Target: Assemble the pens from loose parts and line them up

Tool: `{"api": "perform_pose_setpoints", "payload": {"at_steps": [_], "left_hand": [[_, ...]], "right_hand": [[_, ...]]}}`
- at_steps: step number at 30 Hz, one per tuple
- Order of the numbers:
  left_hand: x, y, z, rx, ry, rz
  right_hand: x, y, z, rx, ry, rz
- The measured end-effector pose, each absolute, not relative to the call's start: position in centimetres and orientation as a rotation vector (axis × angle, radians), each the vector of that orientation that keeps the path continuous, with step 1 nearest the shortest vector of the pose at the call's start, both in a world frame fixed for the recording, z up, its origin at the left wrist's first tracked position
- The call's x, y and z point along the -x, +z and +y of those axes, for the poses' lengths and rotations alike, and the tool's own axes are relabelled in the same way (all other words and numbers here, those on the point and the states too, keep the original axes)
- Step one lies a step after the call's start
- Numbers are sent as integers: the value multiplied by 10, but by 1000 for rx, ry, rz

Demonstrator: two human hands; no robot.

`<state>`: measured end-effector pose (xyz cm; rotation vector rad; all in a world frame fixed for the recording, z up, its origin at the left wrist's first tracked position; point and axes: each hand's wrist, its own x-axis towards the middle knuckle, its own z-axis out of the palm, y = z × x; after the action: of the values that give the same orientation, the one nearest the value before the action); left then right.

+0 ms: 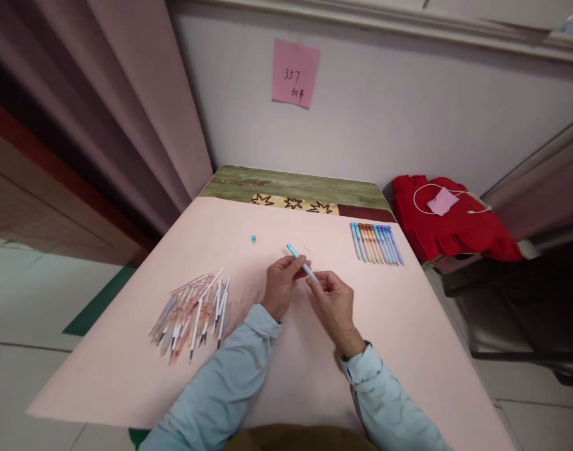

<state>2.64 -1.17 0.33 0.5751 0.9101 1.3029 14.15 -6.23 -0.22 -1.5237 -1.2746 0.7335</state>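
A light blue pen (299, 259) is held between both hands above the middle of the pink table cover (390, 326). My left hand (281, 287) pinches its upper part, and my right hand (332, 302) pinches its lower end. The pen's tip end points up and away to the left. A small blue cap (253, 239) lies alone on the cover, to the left of and beyond my left hand. A loose pile of several pen refills (192, 310) lies to the left of my left forearm.
A neat row of several blue and orange pens (375, 243) lies at the table's far right. Red cloth (449, 228) with a white cord sits on a seat to the right. A pink note (294, 72) hangs on the wall. A curtain falls at the left.
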Motion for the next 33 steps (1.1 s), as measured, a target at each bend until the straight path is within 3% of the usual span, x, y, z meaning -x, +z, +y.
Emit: {"api": "perform_pose_setpoints", "payload": {"at_steps": [12, 23, 33], "left_hand": [[-25, 5, -14, -684, 1240, 921], [-19, 4, -5, -513, 1525, 897], [-21, -1, -5, -527, 1553, 847]], "right_hand": [[-141, -9, -61, 1406, 968, -1243], [-138, -12, -63, 1495, 741, -1436], [-133, -16, -64, 1430, 861, -1395]]}}
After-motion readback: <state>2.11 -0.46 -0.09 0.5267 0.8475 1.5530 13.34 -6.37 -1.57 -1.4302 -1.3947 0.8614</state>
